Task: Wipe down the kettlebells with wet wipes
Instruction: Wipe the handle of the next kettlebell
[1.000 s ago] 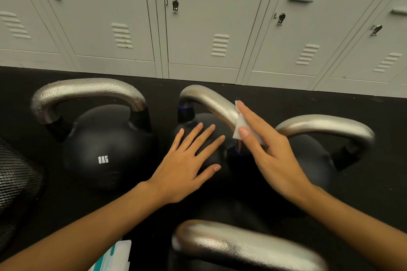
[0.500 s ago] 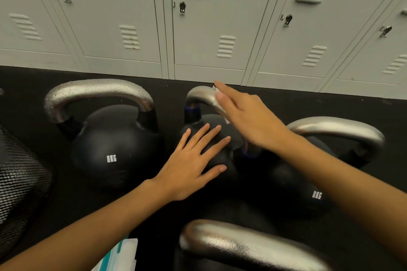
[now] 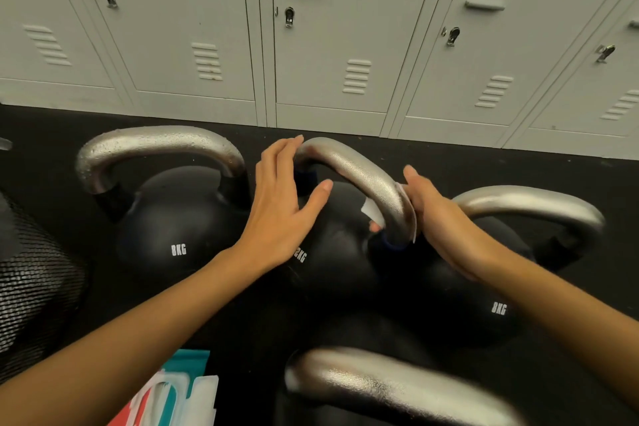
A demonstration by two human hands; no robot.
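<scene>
Several black kettlebells with silver handles stand on the dark floor. The middle kettlebell (image 3: 339, 252) has its handle (image 3: 352, 169) arching between my hands. My left hand (image 3: 280, 204) rests against the far left end of that handle, fingers straight and thumb spread toward the ball. My right hand (image 3: 439, 214) grips the handle's near right end with a white wet wipe (image 3: 371, 211) wrapped around the metal. An 8KG kettlebell (image 3: 176, 225) stands at the left, another 8KG kettlebell (image 3: 491, 301) at the right. A fourth kettlebell's handle (image 3: 390, 387) shows at the bottom.
Grey lockers (image 3: 328, 31) line the wall just behind the kettlebells. A wet wipe packet (image 3: 176, 394), teal and white, lies on the floor at the bottom left. A black mesh object (image 3: 31, 273) sits at the left edge.
My right hand slid the wipe from the handle's far top down to its near right end. My left hand left the ball and moved up to the handle's far left end.
</scene>
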